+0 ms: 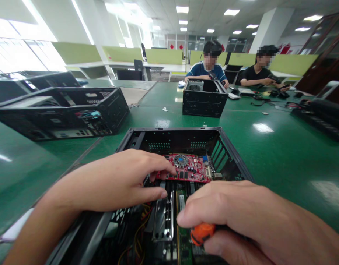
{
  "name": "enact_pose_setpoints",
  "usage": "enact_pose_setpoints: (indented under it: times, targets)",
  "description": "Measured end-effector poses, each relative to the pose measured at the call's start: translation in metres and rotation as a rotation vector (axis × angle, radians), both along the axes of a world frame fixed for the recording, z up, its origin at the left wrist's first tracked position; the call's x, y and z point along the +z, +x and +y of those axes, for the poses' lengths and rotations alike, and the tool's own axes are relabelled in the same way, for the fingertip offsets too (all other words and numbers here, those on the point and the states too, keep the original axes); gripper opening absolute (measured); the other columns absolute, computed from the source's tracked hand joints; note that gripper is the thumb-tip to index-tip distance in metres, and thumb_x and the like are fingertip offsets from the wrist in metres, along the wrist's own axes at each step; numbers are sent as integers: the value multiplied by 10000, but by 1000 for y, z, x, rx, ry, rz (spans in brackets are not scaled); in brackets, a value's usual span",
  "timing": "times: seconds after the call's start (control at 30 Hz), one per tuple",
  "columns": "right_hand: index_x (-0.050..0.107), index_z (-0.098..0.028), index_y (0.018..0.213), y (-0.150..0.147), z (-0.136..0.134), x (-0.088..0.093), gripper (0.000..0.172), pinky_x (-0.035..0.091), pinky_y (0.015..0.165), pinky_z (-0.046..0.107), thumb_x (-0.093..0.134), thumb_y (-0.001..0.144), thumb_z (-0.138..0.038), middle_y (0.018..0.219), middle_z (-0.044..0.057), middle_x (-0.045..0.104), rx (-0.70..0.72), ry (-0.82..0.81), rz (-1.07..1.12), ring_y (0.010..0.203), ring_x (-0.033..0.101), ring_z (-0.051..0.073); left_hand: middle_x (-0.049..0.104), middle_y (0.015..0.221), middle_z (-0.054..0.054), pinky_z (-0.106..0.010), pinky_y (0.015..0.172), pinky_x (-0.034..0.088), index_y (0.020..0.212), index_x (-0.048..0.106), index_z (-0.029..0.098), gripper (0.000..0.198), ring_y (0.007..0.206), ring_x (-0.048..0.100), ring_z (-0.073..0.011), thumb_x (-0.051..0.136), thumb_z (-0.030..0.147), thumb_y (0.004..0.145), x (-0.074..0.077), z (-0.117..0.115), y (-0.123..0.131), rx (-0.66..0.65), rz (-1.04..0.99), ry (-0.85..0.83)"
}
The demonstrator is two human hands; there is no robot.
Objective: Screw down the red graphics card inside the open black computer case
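Note:
An open black computer case lies in front of me. Inside it, towards the far side, is a red graphics card with a round fan. My left hand reaches in from the left, its fingertips at the card's left part and its thumb apart from them, holding nothing. Whether the fingertips touch the card I cannot tell. On the right, over the near part of the case, my right hand is closed on an orange-handled screwdriver; its shaft is not visible. Between my hands are a metal bracket and a green memory module.
More opened black cases stand on the green table: one case at left, another case beyond mine. Two people, a blue-shirted person and a black-shirted person, work across the table. Cables and dark equipment lie at right.

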State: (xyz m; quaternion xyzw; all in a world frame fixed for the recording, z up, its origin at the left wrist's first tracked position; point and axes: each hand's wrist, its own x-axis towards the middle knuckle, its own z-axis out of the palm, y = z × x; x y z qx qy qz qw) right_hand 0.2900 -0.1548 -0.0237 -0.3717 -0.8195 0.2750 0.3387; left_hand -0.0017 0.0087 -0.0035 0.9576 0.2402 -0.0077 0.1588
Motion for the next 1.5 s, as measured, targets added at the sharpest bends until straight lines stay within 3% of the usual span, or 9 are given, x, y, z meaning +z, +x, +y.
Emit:
enact_pose_setpoints:
  times: [0.07,0.13,0.2,0.27,0.33,0.4,0.5,0.67,1.5]
  targets:
    - [931,-280,1346,1,4,-1,180,697,1087,124,775,1342,-371,1239,13,1005,60,12,29,1145,963,143,1014,1343,-28,-404,1031,715,1457,953,373,360,1174,971,-335,883,418,1107,1,0,1,1,6,4]
    - [899,-259,1248,2,7,0,304,678,1047,106,693,1397,-426,1150,-7,970,123,39,63,1085,935,103,1014,1338,-32,-410,1037,713,1450,954,368,353,1181,969,-340,877,429,1111,2,-1,1,3,12,3]
    - [907,-260,1279,5,5,2,342,678,1067,101,660,1411,-457,1184,-8,981,138,71,65,1109,945,93,1015,1324,-27,-404,1029,709,1451,951,363,358,1177,968,-335,873,424,1107,2,-1,1,5,4,-4]
    - [899,-311,1481,7,2,3,215,682,1173,125,735,1376,-402,1384,-13,1013,56,93,12,1271,972,126,1016,1321,-15,-382,1015,702,1452,947,361,361,1178,968,-319,871,389,1100,2,-2,1,2,-11,-21]
    - [828,-389,1646,8,1,2,329,670,1273,168,755,1334,-319,1574,-47,990,-78,145,-45,1433,955,154,1017,1297,0,-358,990,692,1417,951,361,331,1158,970,-301,875,352,1095,2,-3,2,1,-11,-43]
    - [791,-385,1656,7,4,1,406,680,1279,186,672,1305,-219,1616,-45,979,-209,222,-73,1454,953,154,1018,1290,6,-348,983,684,1404,953,364,323,1151,973,-298,895,338,1087,2,-3,2,9,0,-51]
    - [792,-305,1500,4,14,0,391,727,1138,142,573,1244,-108,1403,-7,1028,-318,315,-71,1227,1007,125,1021,1319,5,-355,1002,675,1442,950,372,371,1165,978,-305,935,344,1073,3,-4,1,25,15,-35]
    - [768,-304,1410,1,21,2,352,753,987,127,567,1218,-88,1181,-35,1013,-321,340,-104,988,995,108,1022,1278,16,-355,977,663,1373,962,369,314,1139,977,-292,959,336,1061,4,-5,1,28,27,-18]
    - [823,-260,1359,-2,19,2,354,808,1013,243,547,1203,-103,1231,57,1037,-298,271,-109,1065,1028,191,1019,1276,1,-361,973,685,1397,959,363,343,1133,974,-297,929,326,1057,5,-6,3,16,-10,-52]
